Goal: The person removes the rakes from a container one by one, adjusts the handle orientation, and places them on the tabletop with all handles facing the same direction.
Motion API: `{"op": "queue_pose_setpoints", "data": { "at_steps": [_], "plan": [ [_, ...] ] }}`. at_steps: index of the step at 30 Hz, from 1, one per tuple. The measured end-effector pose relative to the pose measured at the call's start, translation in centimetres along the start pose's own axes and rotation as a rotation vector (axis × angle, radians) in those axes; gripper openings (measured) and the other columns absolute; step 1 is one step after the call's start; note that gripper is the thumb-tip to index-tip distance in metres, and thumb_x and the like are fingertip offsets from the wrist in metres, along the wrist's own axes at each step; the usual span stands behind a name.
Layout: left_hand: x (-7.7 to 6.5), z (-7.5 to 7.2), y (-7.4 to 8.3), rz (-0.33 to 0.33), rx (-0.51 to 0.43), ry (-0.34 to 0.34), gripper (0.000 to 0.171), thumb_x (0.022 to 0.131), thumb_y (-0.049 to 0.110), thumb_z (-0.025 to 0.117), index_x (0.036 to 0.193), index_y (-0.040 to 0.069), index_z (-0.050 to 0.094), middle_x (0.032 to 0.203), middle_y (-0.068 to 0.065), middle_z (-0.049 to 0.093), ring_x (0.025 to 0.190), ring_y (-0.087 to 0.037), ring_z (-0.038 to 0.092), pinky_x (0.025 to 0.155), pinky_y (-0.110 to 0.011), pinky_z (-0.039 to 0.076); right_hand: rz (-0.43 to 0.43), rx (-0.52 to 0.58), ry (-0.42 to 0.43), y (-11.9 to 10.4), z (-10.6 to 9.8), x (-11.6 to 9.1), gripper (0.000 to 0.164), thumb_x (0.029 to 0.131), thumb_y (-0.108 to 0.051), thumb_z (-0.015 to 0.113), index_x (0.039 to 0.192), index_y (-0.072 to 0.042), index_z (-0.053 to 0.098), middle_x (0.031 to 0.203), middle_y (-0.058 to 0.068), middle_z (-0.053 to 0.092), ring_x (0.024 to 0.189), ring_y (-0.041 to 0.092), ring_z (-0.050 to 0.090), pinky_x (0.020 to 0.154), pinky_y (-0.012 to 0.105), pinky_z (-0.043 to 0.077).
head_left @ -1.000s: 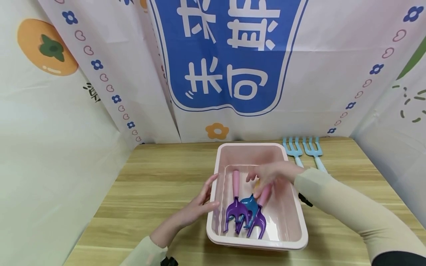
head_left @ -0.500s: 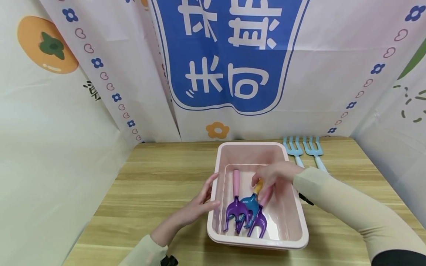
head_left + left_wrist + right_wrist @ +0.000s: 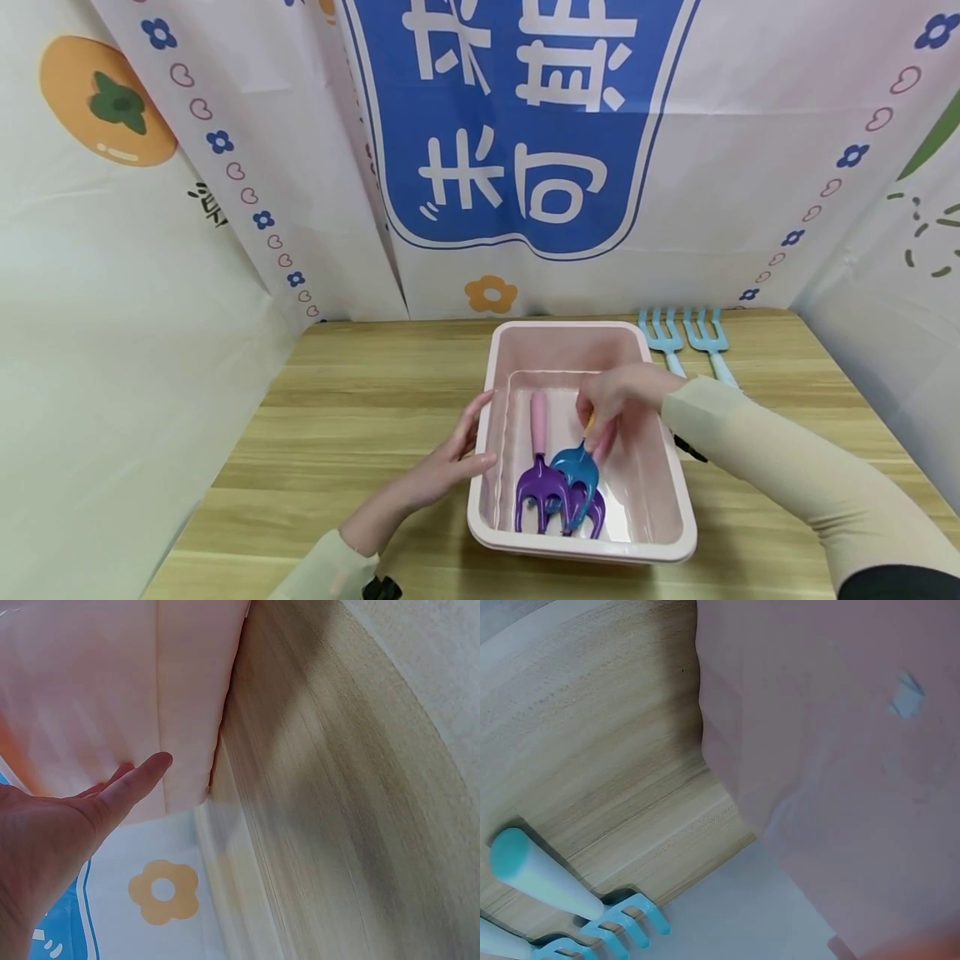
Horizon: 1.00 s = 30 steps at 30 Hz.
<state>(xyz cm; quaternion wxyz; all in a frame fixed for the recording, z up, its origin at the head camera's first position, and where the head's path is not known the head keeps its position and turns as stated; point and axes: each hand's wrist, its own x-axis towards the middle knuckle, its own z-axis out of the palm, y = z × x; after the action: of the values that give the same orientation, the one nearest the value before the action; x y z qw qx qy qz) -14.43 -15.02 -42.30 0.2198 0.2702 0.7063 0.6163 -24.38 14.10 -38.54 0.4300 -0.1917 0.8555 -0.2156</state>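
Note:
A pink plastic basin [image 3: 581,548] holds several toy-like garden hand tools. My right hand [image 3: 617,398] reaches inside and pinches the yellow handle [image 3: 589,423] of a blue-headed garden tool [image 3: 576,468], tilting it over the others. A purple fork [image 3: 538,483] with a pink handle lies at the left; a second purple fork [image 3: 597,510] is partly hidden under the blue head. My left hand [image 3: 450,462] rests against the basin's left side, fingers at the rim. In the left wrist view, its straight fingers [image 3: 135,784] lie along the outer wall.
Two light blue rakes [image 3: 663,335] lie on the wooden table [image 3: 360,417] behind and right of the basin, handles partly behind the right sleeve [image 3: 780,467]. A printed cloth [image 3: 720,208] hangs along the table's back edge.
My right hand has closed on the yellow handle, and the blue head has turned and shifted right, over the right purple fork. The left purple fork moved slightly right. My left hand stays put.

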Motion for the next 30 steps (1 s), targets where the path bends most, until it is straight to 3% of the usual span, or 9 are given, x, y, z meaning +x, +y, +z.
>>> {"op": "queue_pose_setpoints", "data": {
  "at_steps": [2,13,21,30],
  "plan": [
    [0.0,0.0,0.0,-0.004,0.001,0.001,0.080,0.098,0.018,0.053,0.156,0.027,-0.002,0.155,-0.028,0.014,0.137,-0.043,0.028,0.104,-0.040,0.038,0.005,0.017,-0.006,0.0,0.0,0.0,0.025,0.078,-0.023,0.082,0.085,-0.004,0.067,0.081,0.014,0.072,0.080,0.029,0.071,0.087,0.037,0.051],
    [0.0,0.1,0.1,-0.017,0.011,0.007,0.081,0.098,0.019,0.054,0.156,0.028,-0.002,0.156,-0.026,0.011,0.139,-0.041,0.026,0.105,-0.042,0.036,-0.005,-0.102,0.009,-0.4,-1.1,-1.0,0.023,0.078,-0.027,0.082,0.083,-0.009,0.068,0.081,0.007,0.072,0.085,0.025,0.068,0.081,0.041,0.051],
    [-0.1,0.0,0.0,-0.020,0.013,0.007,0.080,0.097,0.018,0.053,0.155,0.030,-0.001,0.156,-0.025,0.012,0.138,-0.042,0.027,0.105,-0.042,0.036,-0.034,-0.283,0.061,-0.5,-1.2,-1.1,0.022,0.075,-0.034,0.084,0.074,-0.017,0.070,0.073,-0.003,0.067,0.073,0.014,0.059,0.077,0.039,0.053],
    [-0.1,0.0,-0.1,0.001,0.001,-0.002,0.079,0.098,0.017,0.052,0.156,0.026,-0.001,0.155,-0.028,0.012,0.137,-0.044,0.028,0.104,-0.042,0.037,-0.063,-0.312,0.068,-0.7,-1.1,-1.3,0.020,0.071,-0.031,0.087,0.073,-0.019,0.071,0.072,-0.005,0.067,0.069,0.013,0.059,0.068,0.033,0.052]
  ]
}}
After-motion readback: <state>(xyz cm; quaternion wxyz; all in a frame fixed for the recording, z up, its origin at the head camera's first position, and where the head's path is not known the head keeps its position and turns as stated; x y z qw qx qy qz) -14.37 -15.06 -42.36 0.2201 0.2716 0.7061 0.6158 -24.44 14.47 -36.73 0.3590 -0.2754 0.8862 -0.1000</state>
